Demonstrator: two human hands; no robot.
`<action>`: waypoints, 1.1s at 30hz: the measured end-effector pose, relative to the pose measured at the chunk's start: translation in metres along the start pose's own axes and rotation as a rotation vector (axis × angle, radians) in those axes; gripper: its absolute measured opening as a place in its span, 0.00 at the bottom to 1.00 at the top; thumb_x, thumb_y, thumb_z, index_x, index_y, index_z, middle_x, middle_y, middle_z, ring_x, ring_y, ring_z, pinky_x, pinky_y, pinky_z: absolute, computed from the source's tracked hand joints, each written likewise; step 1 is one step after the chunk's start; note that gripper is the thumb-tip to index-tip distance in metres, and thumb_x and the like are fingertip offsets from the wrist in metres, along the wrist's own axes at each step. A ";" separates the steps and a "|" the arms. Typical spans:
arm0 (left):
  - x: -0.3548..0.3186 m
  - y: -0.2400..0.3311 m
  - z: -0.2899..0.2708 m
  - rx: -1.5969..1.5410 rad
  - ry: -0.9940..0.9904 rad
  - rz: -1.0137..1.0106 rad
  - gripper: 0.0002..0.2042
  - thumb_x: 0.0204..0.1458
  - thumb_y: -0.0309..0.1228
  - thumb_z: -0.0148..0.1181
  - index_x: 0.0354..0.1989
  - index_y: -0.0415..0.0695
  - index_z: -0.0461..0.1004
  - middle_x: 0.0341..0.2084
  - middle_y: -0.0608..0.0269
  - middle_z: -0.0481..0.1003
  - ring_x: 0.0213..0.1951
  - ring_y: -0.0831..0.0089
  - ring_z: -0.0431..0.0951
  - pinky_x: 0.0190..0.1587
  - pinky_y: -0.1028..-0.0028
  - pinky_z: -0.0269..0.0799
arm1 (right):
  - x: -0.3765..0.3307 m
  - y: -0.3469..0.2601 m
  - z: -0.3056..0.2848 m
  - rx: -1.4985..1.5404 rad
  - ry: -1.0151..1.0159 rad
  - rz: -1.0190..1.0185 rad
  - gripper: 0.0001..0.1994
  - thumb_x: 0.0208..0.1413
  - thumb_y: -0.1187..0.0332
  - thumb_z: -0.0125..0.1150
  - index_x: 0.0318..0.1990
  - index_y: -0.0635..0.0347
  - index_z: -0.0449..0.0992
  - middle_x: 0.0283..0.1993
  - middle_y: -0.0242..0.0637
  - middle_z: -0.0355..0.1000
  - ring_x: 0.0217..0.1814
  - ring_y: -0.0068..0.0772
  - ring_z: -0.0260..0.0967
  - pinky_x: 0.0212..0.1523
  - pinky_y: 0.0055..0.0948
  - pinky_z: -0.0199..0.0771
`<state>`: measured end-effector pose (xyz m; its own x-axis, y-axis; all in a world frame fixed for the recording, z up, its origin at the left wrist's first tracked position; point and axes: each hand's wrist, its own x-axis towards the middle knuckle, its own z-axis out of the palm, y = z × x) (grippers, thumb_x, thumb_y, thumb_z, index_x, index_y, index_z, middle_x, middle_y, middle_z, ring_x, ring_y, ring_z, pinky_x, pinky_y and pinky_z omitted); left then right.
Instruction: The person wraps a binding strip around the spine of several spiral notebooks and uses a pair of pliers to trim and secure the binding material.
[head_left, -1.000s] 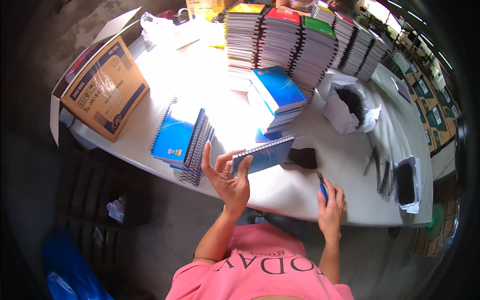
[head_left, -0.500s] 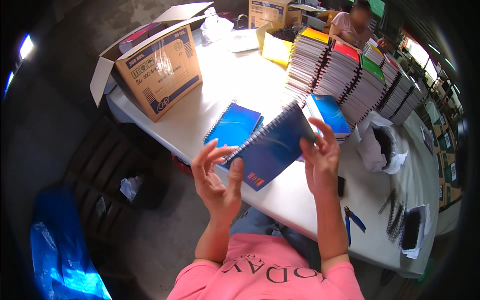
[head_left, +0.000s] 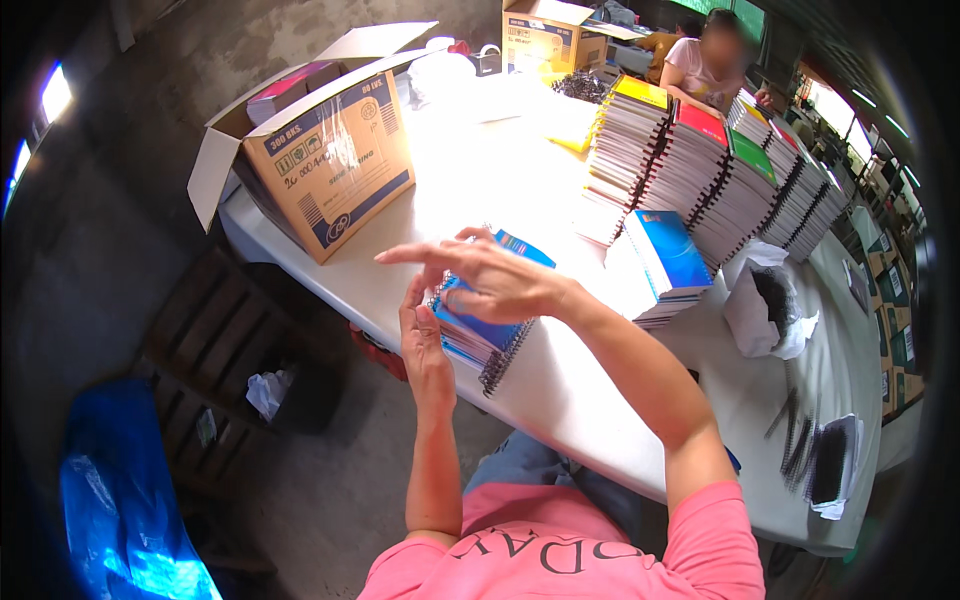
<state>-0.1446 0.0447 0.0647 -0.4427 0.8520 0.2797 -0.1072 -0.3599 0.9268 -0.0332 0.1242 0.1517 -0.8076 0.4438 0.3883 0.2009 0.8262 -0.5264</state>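
Observation:
A small stack of blue spiral notebooks point(head_left: 524, 250) lies near the table's left front edge, its wire coils showing along the sides. My right hand point(head_left: 505, 284) reaches across the top of the stack, index finger stretched to the left and the other fingers loosely bent. It hides part of the upper cover. Beside the stack's left end, my left hand point(head_left: 427, 345) stands upright with fingers extended and thumb raised, against or very near the notebooks. Both hands look open. Farther right stands another pile of blue notebooks point(head_left: 672, 245), with nothing touching it.
Tall stacks of ring-bound books point(head_left: 690, 165) fill the back right, a person point(head_left: 705, 70) behind them. An open cardboard box point(head_left: 335, 160) stands at the left. Loose black coils point(head_left: 797, 450) and a paper-wrapped coil bundle point(head_left: 762, 305) lie at the right.
The notebook held between both hands has come down onto the stack at the left. My right hand has let go and swung left over it; my left hand stays at the stack's side.

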 end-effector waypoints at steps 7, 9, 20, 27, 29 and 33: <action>-0.001 -0.014 0.004 0.150 -0.008 0.104 0.17 0.63 0.34 0.43 0.57 0.39 0.65 0.54 0.55 0.67 0.57 0.69 0.65 0.61 0.72 0.55 | -0.070 0.024 -0.043 -0.048 0.758 0.187 0.32 0.39 0.83 0.51 0.59 0.55 0.63 0.55 0.41 0.68 0.60 0.41 0.63 0.64 0.37 0.56; 0.005 -0.028 0.002 0.180 0.060 0.208 0.14 0.60 0.29 0.44 0.52 0.39 0.69 0.50 0.56 0.70 0.54 0.68 0.68 0.58 0.73 0.59 | -0.111 0.026 -0.070 -0.475 0.902 0.304 0.32 0.42 0.80 0.55 0.60 0.52 0.63 0.52 0.44 0.68 0.57 0.44 0.64 0.59 0.38 0.62; 0.021 -0.034 0.010 0.226 0.124 0.304 0.12 0.56 0.20 0.45 0.42 0.35 0.76 0.38 0.58 0.76 0.42 0.72 0.75 0.49 0.75 0.67 | -0.238 0.074 -0.126 -0.110 0.599 1.113 0.25 0.42 0.55 0.72 0.41 0.69 0.78 0.35 0.43 0.77 0.38 0.30 0.74 0.42 0.27 0.71; 0.005 0.023 0.024 0.608 0.337 0.776 0.11 0.56 0.25 0.53 0.46 0.37 0.73 0.41 0.54 0.74 0.48 0.64 0.73 0.55 0.68 0.64 | -0.234 0.073 -0.131 0.001 0.703 1.042 0.25 0.36 0.66 0.75 0.41 0.75 0.76 0.34 0.48 0.76 0.37 0.36 0.74 0.39 0.30 0.72; -0.016 0.048 0.043 0.448 0.228 0.933 0.10 0.54 0.25 0.54 0.44 0.36 0.74 0.39 0.53 0.74 0.48 0.60 0.73 0.54 0.65 0.66 | -0.233 0.074 -0.131 0.005 0.702 1.029 0.25 0.36 0.66 0.76 0.40 0.75 0.76 0.34 0.48 0.76 0.37 0.36 0.74 0.40 0.31 0.72; -0.055 0.053 0.093 0.344 -0.376 0.946 0.15 0.49 0.26 0.59 0.46 0.37 0.73 0.41 0.50 0.74 0.46 0.53 0.75 0.51 0.60 0.70 | -0.232 0.073 -0.135 -0.006 0.672 1.096 0.24 0.36 0.68 0.75 0.41 0.74 0.75 0.35 0.43 0.76 0.37 0.31 0.74 0.40 0.27 0.72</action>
<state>-0.0431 0.0136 0.1220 0.0946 0.3668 0.9255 0.4178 -0.8584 0.2975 0.2437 0.1286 0.1255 0.2162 0.9744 0.0610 0.5828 -0.0787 -0.8088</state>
